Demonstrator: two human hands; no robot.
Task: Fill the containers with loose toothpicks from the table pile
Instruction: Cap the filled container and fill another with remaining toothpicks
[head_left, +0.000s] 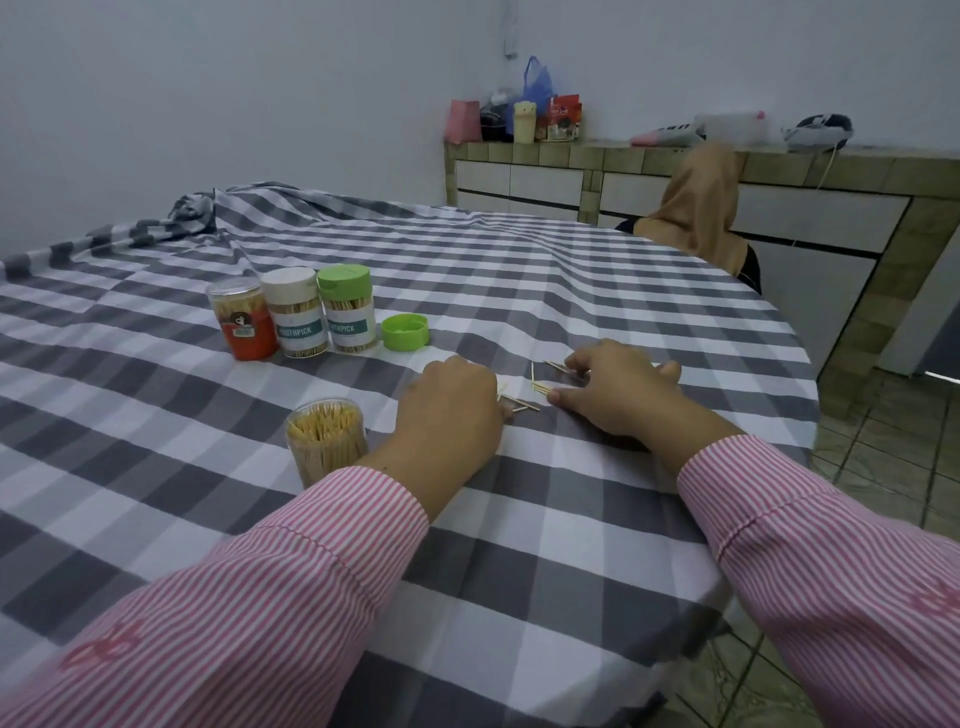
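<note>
The tablecloth (519, 260) is soft checked cloth with wrinkles. The loose toothpicks (540, 387) are pale wood. The open container (326, 441) is clear, shiny plastic. The green lid (405, 332) is smooth plastic. The striped sleeves (311, 571) are thin cloth.
</note>
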